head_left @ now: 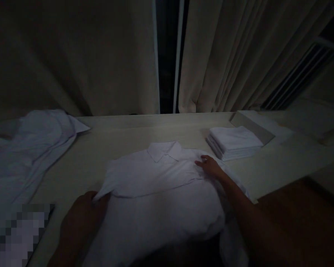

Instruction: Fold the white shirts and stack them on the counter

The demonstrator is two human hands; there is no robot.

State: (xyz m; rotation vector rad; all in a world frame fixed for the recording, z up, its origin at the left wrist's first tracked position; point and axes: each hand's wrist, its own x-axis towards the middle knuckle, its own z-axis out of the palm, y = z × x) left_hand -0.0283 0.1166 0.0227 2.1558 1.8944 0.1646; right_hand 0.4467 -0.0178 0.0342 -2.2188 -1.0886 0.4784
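Observation:
A white collared shirt (156,174) lies front up on the pale table, its collar toward the far side. A crease runs across its chest, and the lower part spreads toward me. My left hand (86,211) is closed on the shirt's left edge, pinching a pulled-out corner of cloth near the sleeve. On the shirt's right shoulder rests my right hand (210,167), thumb and fingers apart against the fabric. The right sleeve hangs down beside my right forearm, partly hidden by it.
A stack of folded white cloths (235,142) sits at the right rear, beside a grey-white board or box (253,126). Rumpled white garments (41,144) lie at the left. Curtains (117,55) hang behind the table (119,135). A pixelated patch covers the lower left corner.

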